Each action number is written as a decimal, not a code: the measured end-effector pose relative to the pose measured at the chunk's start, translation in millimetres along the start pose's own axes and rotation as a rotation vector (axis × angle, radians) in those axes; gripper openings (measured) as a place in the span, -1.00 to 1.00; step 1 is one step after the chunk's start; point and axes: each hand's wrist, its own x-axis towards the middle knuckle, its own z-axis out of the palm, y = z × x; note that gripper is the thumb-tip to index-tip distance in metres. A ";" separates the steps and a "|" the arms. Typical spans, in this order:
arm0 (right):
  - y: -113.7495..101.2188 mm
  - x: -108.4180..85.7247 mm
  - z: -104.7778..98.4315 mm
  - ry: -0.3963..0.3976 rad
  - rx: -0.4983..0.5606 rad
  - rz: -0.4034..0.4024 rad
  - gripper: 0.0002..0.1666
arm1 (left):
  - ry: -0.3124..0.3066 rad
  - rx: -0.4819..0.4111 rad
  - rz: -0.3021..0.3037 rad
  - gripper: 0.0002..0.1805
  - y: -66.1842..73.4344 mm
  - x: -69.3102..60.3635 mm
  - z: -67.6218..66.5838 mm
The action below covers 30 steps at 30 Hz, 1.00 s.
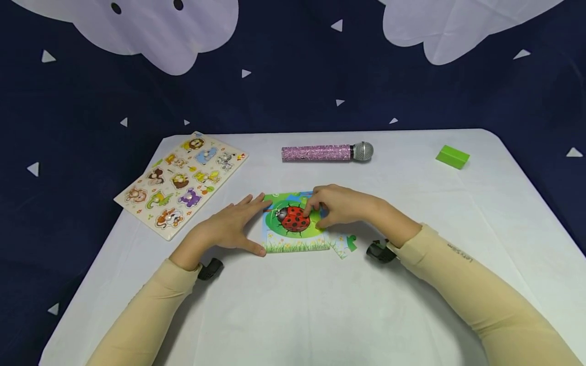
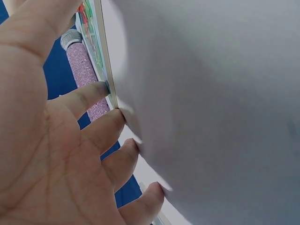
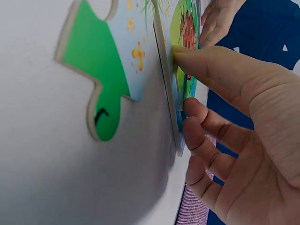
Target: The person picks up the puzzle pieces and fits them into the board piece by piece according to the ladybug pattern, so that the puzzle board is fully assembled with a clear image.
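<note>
A ladybug jigsaw puzzle (image 1: pixel 293 244) lies flat on the table between both hands. My left hand (image 1: pixel 229 226) spans its left side with spread fingers, the thumb by the lower left corner and a fingertip at the upper left. Over the right part, my right hand (image 1: pixel 341 204) pinches a yellow-green puzzle piece (image 3: pixel 174 28) with bent fingers; the fingers partly hide it. A loose puzzle piece (image 1: pixel 341 245), pale blue with flowers and a green end, lies just off the lower right corner. That green-ended piece (image 3: pixel 105 70) shows large in the right wrist view.
A wooden animal peg puzzle (image 1: pixel 180 183) lies at the left edge. Behind the ladybug puzzle is a pink glittery microphone (image 1: pixel 320 153). A green block (image 1: pixel 452 157) sits at the back right. White cloth covers the table (image 1: pixel 284 310); a dark blue curtain (image 1: pixel 293 56) hangs behind.
</note>
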 end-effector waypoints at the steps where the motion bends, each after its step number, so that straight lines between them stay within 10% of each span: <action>1: 0.4 -0.7 0.6 0.002 0.005 -0.004 -0.59 | -0.001 -0.004 0.001 0.37 0.0 0.1 0.0; 15: 1.8 -14.2 10.3 0.070 -0.006 0.024 -0.58 | -0.007 -0.013 0.021 0.37 1.0 3.8 1.2; 30: -14.3 -70.6 17.9 0.208 -0.111 0.245 -0.57 | 0.032 -0.025 -0.034 0.36 0.1 -7.5 8.4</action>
